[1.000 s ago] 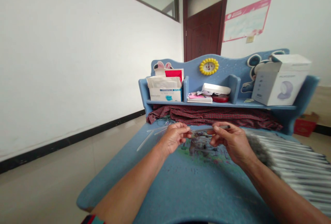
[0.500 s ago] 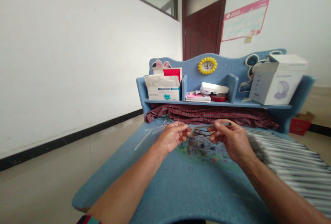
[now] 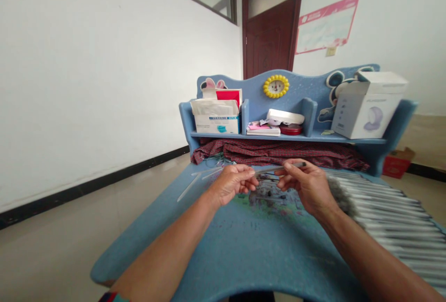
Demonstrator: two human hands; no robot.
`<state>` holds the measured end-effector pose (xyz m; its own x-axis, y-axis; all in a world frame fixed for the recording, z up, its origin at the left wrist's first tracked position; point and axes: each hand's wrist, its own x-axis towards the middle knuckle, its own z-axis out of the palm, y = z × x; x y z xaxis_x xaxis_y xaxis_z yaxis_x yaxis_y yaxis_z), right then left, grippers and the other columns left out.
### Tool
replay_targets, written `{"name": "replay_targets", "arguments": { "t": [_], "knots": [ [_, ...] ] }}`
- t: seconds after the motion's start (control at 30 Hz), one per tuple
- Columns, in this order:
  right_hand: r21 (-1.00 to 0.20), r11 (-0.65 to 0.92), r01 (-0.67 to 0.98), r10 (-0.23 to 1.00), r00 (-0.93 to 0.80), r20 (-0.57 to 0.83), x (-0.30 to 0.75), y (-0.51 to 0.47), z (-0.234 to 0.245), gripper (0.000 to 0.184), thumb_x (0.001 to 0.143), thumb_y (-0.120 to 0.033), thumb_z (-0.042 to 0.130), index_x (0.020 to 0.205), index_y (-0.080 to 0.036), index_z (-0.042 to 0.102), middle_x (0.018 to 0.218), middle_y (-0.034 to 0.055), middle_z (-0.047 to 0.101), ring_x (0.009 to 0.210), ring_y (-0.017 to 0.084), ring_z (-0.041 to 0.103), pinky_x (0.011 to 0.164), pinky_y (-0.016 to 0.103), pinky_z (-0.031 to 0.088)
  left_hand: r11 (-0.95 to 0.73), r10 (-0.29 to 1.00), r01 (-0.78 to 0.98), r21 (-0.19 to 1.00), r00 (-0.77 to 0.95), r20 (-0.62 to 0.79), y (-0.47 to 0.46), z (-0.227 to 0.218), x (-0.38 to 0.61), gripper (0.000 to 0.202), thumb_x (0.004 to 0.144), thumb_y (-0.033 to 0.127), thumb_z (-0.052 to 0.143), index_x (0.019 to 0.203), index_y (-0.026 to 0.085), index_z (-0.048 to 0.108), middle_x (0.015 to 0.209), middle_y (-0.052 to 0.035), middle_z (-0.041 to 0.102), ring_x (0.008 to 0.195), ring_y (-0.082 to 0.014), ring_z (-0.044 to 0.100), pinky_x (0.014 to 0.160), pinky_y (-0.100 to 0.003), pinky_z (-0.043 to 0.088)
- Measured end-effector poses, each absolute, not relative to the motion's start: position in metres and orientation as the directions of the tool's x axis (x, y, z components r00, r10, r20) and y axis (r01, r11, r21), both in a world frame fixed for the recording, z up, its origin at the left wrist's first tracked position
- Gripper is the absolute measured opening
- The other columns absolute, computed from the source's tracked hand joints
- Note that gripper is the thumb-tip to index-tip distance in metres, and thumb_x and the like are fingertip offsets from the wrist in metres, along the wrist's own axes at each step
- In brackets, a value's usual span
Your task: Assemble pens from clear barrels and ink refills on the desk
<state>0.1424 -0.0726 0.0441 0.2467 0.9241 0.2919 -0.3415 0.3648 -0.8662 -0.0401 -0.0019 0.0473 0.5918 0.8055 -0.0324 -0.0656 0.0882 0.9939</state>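
Note:
A slim grey pen with a dark end spans the gap between my two hands above the blue table. My left hand pinches its left end between thumb and fingers. Toward the dark end, my right hand grips it with the thumb on top and the fingers curled beneath. Small black pieces lie on the printed picture under the hands; their kind is too small to make out. Left of my left hand rest several thin clear sticks, apart from it.
Many pale pen-like sticks lie in a row on the right, beside a fuzzy grey thing. Checked cloth runs along the table's back. The shelf above holds a mask box and a white carton.
The view has shifted slightly, so the scene sits a little further left. Both hands keep hold of the pen, with the fingers only slightly changed.

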Motion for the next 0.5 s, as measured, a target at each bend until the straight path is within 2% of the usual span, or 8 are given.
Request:
{"name": "replay_targets", "arguments": {
  "t": [0.17,0.5],
  "knots": [
    [-0.865,0.368,-0.342,0.923,0.243,0.297,0.145,-0.073,0.046,0.028,0.065,-0.036,0.07,0.075,-0.015,0.056,0.057,0.0034,0.066,0.042,0.016,0.06,0.04,0.025,0.046,0.045,0.749,0.009,0.999,0.661,-0.04,-0.006,0.045,-0.039,0.024,0.07,0.033,0.064,0.073,0.011,0.058,0.059,-0.0039,0.063,0.045,-0.0079,0.054,0.042,-0.016,0.034],
    [-0.865,0.371,-0.338,0.916,0.287,0.28,0.144,-0.071,0.037,0.032,0.063,-0.037,0.071,0.079,-0.016,0.053,0.058,0.003,0.066,0.044,0.018,0.062,0.04,0.026,0.048,0.223,0.777,-0.192,0.956,0.627,-0.055,-0.017,0.032,-0.023,0.021,0.062,0.026,0.068,0.066,0.013,0.052,0.051,0.0007,0.057,0.038,-0.0057,0.047,0.04,-0.017,0.031]
  ]
}}
